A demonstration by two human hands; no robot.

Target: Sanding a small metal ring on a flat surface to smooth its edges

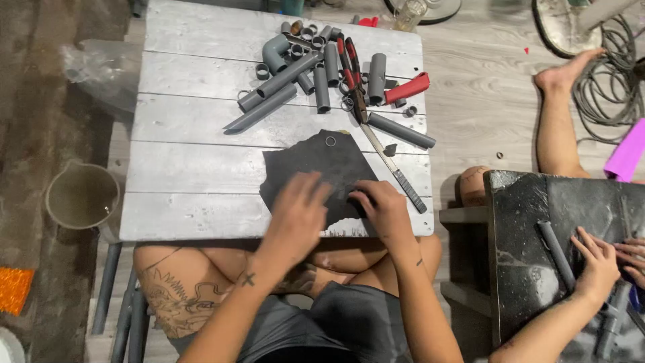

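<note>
A dark sandpaper sheet (316, 171) is lying near the table's (188, 168) front edge. The left hand (295, 212) is pressing it, fingers spread; the right hand (383, 208) is curled, perhaps pinching something small. Grey pipe pieces (302, 74) are crowding the far edge.

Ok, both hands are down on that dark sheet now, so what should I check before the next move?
1. Left hand flat on the dark sheet: ok.
2. Right hand on the sheet's near edge: ok; whether its fingers pinch anything, cannot tell.
3. Sheet fully on the grey plank table: ok.
4. Small ring lying loose on the sheet: not ok, it may roll.
5. Red-handled cutter and long file clear of both hands: ok.
6. Grey pipe pieces piled away from the sheet: ok.
</note>
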